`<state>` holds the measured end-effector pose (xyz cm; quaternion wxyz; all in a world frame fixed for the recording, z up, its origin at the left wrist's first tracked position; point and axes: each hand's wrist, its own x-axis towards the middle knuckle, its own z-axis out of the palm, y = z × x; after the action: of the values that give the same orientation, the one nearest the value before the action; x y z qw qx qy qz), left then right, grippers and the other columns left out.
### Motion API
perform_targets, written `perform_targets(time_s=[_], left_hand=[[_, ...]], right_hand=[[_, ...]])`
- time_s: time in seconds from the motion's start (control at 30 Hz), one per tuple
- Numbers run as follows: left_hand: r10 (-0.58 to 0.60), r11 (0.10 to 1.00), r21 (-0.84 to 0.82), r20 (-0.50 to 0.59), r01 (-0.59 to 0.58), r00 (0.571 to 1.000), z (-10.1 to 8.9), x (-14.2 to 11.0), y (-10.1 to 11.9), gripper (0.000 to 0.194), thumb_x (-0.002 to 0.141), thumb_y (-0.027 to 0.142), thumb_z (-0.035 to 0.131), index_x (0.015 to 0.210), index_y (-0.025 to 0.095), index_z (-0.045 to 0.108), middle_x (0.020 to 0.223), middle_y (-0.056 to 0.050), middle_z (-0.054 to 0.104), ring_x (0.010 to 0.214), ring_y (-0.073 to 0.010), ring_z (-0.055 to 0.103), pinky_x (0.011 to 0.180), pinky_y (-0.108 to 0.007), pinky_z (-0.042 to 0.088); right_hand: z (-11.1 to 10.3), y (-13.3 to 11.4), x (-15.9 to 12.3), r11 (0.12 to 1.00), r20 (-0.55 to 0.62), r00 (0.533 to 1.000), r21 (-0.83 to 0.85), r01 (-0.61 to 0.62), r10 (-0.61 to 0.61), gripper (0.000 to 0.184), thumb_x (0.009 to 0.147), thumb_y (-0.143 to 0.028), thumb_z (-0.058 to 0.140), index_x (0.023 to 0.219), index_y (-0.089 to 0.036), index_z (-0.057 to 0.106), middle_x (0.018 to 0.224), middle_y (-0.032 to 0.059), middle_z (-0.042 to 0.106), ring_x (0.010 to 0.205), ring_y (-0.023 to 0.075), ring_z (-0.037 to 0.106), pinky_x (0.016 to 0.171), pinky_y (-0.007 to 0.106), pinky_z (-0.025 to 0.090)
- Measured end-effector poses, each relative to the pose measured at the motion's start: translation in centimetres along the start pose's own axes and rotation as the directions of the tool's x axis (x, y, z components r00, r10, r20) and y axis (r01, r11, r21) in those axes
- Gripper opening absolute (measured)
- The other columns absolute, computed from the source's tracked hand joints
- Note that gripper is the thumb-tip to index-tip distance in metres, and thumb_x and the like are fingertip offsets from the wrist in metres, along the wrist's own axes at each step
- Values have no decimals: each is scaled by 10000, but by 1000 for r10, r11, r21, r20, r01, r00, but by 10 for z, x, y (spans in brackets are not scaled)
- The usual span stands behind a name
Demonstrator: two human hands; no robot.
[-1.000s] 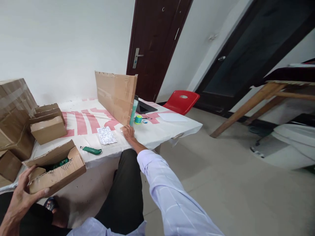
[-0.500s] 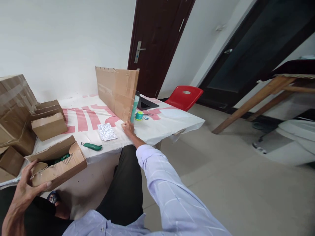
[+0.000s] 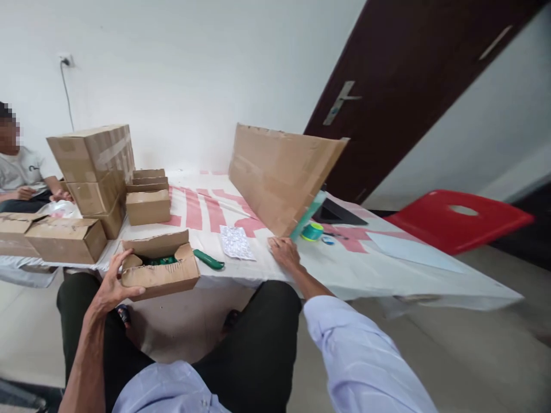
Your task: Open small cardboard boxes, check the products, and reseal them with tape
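Observation:
My left hand grips the left end of a small open cardboard box, thumb on its near side. Green items lie inside, too shaded to name. The box is at the table's front edge, over my lap. My right hand is on the table at the lower near corner of a large upright cardboard panel. Its fingers are curled, and I cannot make out what is in them. Between the hands lie a green box cutter and a white patterned packet.
Stacked cartons and small boxes stand at left, with a seated person beyond. Right of the panel are a green tape roll, a dark tablet-like device and a white sheet. A red chair stands behind.
My view has swung left, bringing the seated person and more cartons into sight. Both hands stay at about the same places on the box and beside the panel.

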<state>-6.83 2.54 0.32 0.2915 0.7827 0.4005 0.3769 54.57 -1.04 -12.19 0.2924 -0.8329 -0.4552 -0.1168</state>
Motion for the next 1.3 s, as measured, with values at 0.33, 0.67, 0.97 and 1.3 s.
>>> perform_targets(time_s=[0.33, 0.67, 0.97, 1.3], left_hand=[[-11, 998, -66, 24, 12, 1000, 0, -6, 0, 1003, 659, 551, 920, 1528, 256, 515, 1576, -170, 427, 1519, -419, 386, 1112, -517, 500], [17, 999, 36, -31, -16, 999, 1, 14, -8, 938, 659, 612, 857, 1465, 250, 543, 1493, -150, 516, 1428, -427, 506, 993, -501, 598], [42, 996, 79, -26, -40, 999, 3, 21, -4, 924, 656, 641, 842, 1447, 266, 548, 1480, -141, 544, 1408, -431, 529, 1001, -504, 588], [27, 1000, 7, -7, -27, 1000, 10, 10, -1, 928, 671, 606, 876, 1459, 247, 541, 1517, -168, 493, 1444, -424, 491, 1022, -505, 572]], right_hand=[[11, 2, -5, 986, 21, 988, 70, -152, 151, 312, 875, -330, 585, 1069, -222, 805, 1157, 170, 686, 1095, 309, 630, 998, 413, 496], [10, 9, 5, 982, -9, 987, 106, -156, 158, 482, 781, -356, 755, 1253, -253, 763, 1264, 98, 665, 1113, 260, 608, 982, 322, 481], [11, 8, 13, 977, -21, 986, 138, -162, 167, 384, 978, -300, 484, 1201, -178, 772, 1229, 124, 711, 1094, 233, 618, 998, 318, 470], [-24, -11, -6, 989, -11, 989, 27, -149, 149, 412, 962, -290, 500, 1251, -146, 754, 1036, 172, 762, 961, 278, 672, 859, 339, 516]])
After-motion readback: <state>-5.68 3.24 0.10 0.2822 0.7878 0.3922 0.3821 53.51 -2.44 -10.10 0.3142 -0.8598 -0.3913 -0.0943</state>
